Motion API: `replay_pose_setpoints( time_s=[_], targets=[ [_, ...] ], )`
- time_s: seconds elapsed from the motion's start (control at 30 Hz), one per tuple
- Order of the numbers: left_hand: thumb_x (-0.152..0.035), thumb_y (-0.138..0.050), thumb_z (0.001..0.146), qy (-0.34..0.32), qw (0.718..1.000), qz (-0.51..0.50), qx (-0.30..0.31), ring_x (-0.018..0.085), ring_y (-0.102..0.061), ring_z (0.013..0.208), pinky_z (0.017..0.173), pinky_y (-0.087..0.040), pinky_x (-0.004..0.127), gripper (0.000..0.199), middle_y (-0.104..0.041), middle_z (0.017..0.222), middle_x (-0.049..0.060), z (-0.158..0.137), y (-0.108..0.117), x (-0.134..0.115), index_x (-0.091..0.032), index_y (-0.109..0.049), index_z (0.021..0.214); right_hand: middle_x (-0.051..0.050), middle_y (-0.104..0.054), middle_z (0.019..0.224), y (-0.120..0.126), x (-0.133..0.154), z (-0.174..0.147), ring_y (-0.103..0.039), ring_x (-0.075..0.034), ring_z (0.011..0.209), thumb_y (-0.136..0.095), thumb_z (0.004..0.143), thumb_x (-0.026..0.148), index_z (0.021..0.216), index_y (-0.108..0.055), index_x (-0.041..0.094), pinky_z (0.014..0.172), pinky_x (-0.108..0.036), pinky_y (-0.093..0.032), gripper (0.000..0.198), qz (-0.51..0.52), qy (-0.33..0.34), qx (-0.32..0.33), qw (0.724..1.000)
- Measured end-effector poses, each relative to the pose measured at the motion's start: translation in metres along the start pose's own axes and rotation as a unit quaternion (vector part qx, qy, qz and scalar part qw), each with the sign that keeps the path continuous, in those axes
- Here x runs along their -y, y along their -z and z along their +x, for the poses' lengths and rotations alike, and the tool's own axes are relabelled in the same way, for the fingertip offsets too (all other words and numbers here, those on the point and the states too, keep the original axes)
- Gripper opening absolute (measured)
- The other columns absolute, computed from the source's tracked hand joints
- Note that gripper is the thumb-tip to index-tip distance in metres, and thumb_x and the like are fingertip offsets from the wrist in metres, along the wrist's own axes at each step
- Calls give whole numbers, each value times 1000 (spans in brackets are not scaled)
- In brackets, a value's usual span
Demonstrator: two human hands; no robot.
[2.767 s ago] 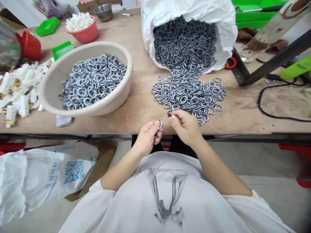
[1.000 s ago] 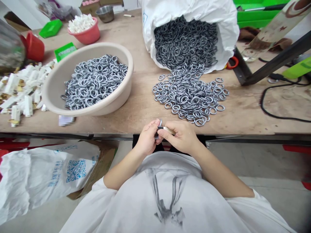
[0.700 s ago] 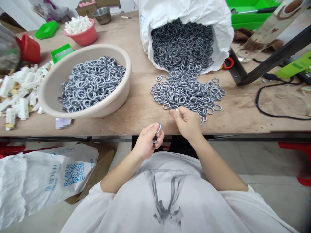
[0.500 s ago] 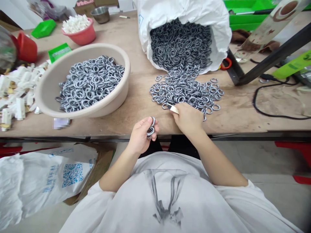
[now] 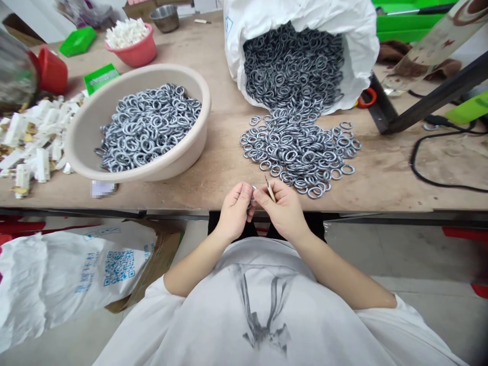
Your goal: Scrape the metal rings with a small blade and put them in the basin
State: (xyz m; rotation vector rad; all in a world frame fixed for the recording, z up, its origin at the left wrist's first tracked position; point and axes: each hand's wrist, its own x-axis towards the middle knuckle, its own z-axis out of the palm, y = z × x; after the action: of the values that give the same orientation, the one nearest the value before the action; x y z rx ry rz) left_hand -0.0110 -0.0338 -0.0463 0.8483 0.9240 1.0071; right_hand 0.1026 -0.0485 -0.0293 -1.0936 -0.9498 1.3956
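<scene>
My left hand is closed on metal rings, mostly hidden by the fingers. Meeting it at the table's front edge, my right hand grips a small knife with a pale handle and a thin dark tip pointing up. Its thumb and fingertips touch the rings in the left hand. Just beyond the hands lies a loose pile of grey metal rings, spilling from a white sack on its side. To the left, a beige basin holds many similar rings.
White plastic pieces lie at the left, near a red cup. Behind the basin stand a pink bowl and a steel bowl. A black metal bar and a black cable are at the right.
My right hand has moved back from the ring pile and left to meet my left hand, still with the knife. The knife now points upward. The whole view has shifted slightly.
</scene>
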Motion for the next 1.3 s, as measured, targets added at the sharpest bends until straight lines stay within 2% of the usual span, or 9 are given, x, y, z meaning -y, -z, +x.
replay_pose_setpoints(
  time_s=[0.2, 0.37, 0.47, 0.7, 0.8, 0.93, 1.07, 1.17, 1.3],
  targets=[
    [-62, -70, 76, 49, 997, -43, 44, 4, -37, 40, 34, -24, 15, 51, -44, 56, -7, -3, 0, -12, -19, -43, 70, 3, -50, 60, 21, -3, 1, -46, -13, 55, -55, 86, 70, 72, -52, 23, 54, -27, -37, 50, -161, 91, 8, 983],
    [-61, -72, 75, 66, 995, -67, 23, 4, -35, 38, 34, -24, 15, 50, -42, 52, -8, -4, -3, -16, -19, -45, 71, 0, -49, 61, 23, 4, -9, -42, -13, 57, -46, 97, 51, 63, -47, 21, 58, -30, -25, 46, -427, 240, 36, 871],
    [-62, -73, 73, 72, 995, -67, 13, 4, -35, 38, 34, -24, 15, 51, -40, 50, -9, -5, -4, -16, -19, -44, 71, -1, -51, 61, 19, 6, -12, -43, -13, 58, -43, 99, 48, 62, -47, 21, 59, -30, -25, 45, -477, 248, 33, 842],
    [-62, -74, 72, 90, 993, -63, 35, 4, -33, 38, 34, -23, 15, 52, -40, 52, -9, -8, -3, -14, -20, -43, 72, 0, -53, 60, 25, 3, -4, -45, -13, 57, -43, 98, 50, 62, -49, 21, 57, -29, -26, 47, -460, 212, 42, 861],
    [-61, -71, 76, 93, 990, -54, 93, 4, -35, 39, 34, -24, 15, 52, -42, 55, -7, -12, -2, -14, -19, -42, 68, 1, -47, 55, 39, 2, 8, -44, -14, 55, -38, 99, 54, 61, -48, 22, 56, -29, -26, 51, -465, 158, -21, 871],
    [-53, -71, 80, 62, 994, -52, 74, 4, -41, 42, 36, -30, 15, 45, -46, 58, -6, -12, 2, -17, -18, -45, 69, -5, -65, 76, 49, 5, 25, -53, -18, 64, -50, 95, 53, 82, -66, 20, 57, -30, -24, 38, -600, 114, -104, 785],
    [-48, -72, 77, 41, 998, -46, 34, 6, -48, 41, 36, -36, 18, 41, -58, 64, -2, -4, 9, -21, -18, -47, 69, -12, -69, 99, 46, 8, 32, -61, -24, 76, -57, 93, 38, 98, -70, 19, 58, -32, -23, 23, -709, 73, -110, 692],
    [-42, -71, 72, 53, 996, -69, 13, 7, -50, 41, 35, -35, 18, 36, -63, 65, -1, 0, 14, -25, -18, -44, 68, -12, -68, 101, 45, 9, 33, -61, -25, 80, -53, 93, 28, 97, -70, 19, 59, -32, -25, 19, -694, 71, -111, 708],
    [-35, -66, 66, 76, 993, -92, 13, 8, -48, 38, 32, -30, 17, 26, -60, 59, -4, 4, 15, -28, -20, -47, 75, -7, -65, 88, 48, 10, 29, -56, -21, 78, -50, 96, 34, 90, -65, 19, 64, -30, -32, 22, -522, 110, -77, 842]
  ],
)
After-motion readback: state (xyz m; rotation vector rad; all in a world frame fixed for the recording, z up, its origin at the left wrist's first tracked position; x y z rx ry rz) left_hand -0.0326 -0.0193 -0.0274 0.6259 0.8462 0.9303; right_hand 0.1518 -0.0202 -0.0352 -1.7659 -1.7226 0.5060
